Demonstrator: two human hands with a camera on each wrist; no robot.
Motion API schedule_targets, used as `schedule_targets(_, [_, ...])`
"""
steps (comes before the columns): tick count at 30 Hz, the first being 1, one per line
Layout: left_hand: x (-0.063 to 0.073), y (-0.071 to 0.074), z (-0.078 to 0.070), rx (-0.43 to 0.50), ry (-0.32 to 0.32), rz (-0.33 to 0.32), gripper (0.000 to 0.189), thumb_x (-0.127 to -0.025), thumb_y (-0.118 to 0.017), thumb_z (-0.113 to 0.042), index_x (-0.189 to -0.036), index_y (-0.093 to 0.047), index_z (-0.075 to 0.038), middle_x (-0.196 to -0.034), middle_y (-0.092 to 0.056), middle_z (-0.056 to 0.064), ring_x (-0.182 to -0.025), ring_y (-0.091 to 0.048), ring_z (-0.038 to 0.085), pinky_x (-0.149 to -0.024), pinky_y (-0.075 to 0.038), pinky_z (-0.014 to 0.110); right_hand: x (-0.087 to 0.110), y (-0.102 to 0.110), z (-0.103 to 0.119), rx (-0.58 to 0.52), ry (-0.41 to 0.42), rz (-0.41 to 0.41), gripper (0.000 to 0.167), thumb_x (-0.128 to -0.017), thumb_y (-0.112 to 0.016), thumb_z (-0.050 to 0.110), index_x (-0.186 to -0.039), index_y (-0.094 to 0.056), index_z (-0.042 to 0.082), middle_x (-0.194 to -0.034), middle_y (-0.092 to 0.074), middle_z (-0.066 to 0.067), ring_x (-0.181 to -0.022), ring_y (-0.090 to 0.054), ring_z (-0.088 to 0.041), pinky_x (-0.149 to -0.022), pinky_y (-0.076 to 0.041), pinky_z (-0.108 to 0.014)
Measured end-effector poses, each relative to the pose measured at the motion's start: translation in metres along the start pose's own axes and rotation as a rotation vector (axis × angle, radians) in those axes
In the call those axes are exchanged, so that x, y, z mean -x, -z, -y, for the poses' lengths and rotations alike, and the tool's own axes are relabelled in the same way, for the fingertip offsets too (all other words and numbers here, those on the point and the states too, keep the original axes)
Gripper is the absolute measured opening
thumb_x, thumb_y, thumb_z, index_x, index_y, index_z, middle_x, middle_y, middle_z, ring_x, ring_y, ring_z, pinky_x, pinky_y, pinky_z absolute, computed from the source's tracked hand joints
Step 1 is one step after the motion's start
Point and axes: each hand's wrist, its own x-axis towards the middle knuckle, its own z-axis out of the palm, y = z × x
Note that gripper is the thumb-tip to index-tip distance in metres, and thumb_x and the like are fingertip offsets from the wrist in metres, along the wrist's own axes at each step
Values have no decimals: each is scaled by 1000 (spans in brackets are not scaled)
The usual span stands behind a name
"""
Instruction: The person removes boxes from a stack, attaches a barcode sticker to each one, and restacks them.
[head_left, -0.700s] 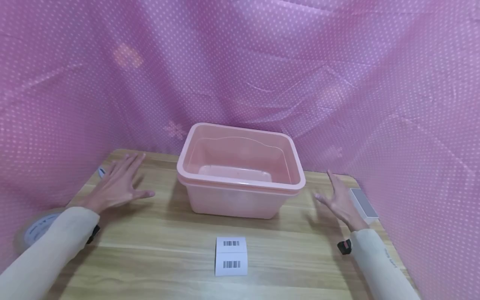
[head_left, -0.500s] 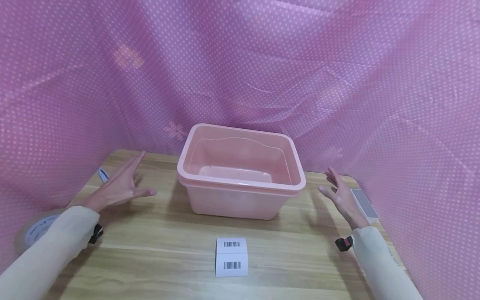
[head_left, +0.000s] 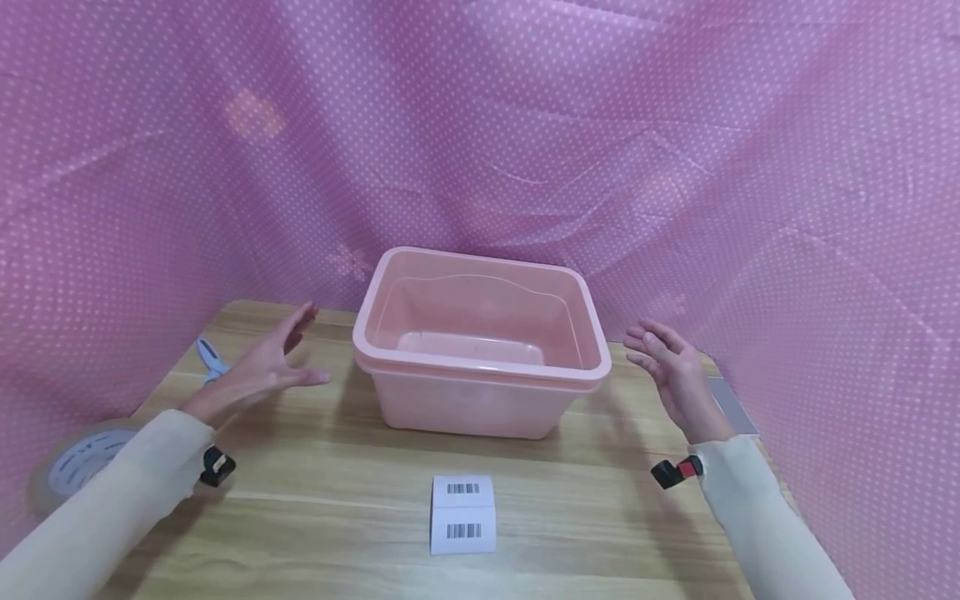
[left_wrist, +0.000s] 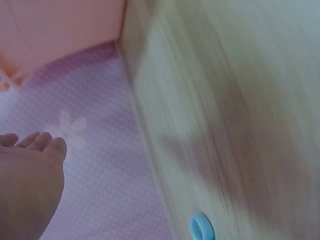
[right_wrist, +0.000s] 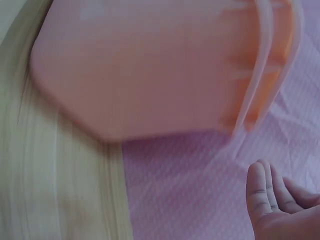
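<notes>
A pink plastic bin (head_left: 472, 407) stands upright at the back middle of the table, with nothing seen inside it. To its left hovers my left hand (head_left: 258, 367), thumb and fingers spread, holding nothing and apart from the bin. My right hand (head_left: 681, 383) is raised on the other side, palm turned inward and fingers loosely bent, also apart from the bin. In the right wrist view the bin's side wall (right_wrist: 140, 75) and rim show beyond my right fingers (right_wrist: 257, 185). The left wrist view catches only part of my left hand (left_wrist: 30, 175).
A white strip with two barcode labels (head_left: 463, 492) lies in front of the bin. At the left are a light blue scissors handle (head_left: 210, 358) and a large roll of tape (head_left: 86, 458), partly behind the sleeve. A flat grey-topped white box (head_left: 733, 406) sits at the right edge.
Both hands have moved inward toward the bin, and the right hand has turned its palm inward. More of the blue handle shows beside the left hand. The bin and label strip have stayed put.
</notes>
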Motion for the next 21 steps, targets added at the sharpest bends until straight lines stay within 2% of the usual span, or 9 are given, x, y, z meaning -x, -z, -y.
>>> schedule_targets(3, [0,-6,-9,27,-19,12,117,-85,-82,-25,-164,4,-14,-172,-4,17,-156,-11,46,-126,-16,64,-2,-9,5,-117,-38,17,50,-106,-52,17,-146,-34,-6,-120,-68,1,-108,-68,-10,-91,-59,-20])
schedule_targets(6, [-2,-12,-17,13,-18,11,112,-86,-81,-29,-164,-1,-14,-172,-9,17,-156,-13,46,-125,-19,64,-4,-17,10,-168,-66,25,42,-105,-54,16,-140,-42,-4,-115,-71,-1,-102,-71,-10,-85,-60,-21])
schedule_targets(13, [-7,-20,-33,3,-10,8,107,-88,-78,-36,-164,-6,-18,-172,-14,14,-155,-18,46,-123,-22,69,-9,-26,18,-135,-135,44,18,-105,-55,18,-120,-64,13,-108,-75,2,-97,-72,-9,-80,-61,-23])
schedule_targets(21, [-14,-30,-41,35,-68,-3,108,-86,-81,-31,-164,-9,-14,-172,-15,13,-157,-19,39,-127,-23,59,-16,-40,24,-98,-211,70,19,-104,-58,19,-120,-61,9,-104,-73,1,-92,-70,-10,-81,-62,-25])
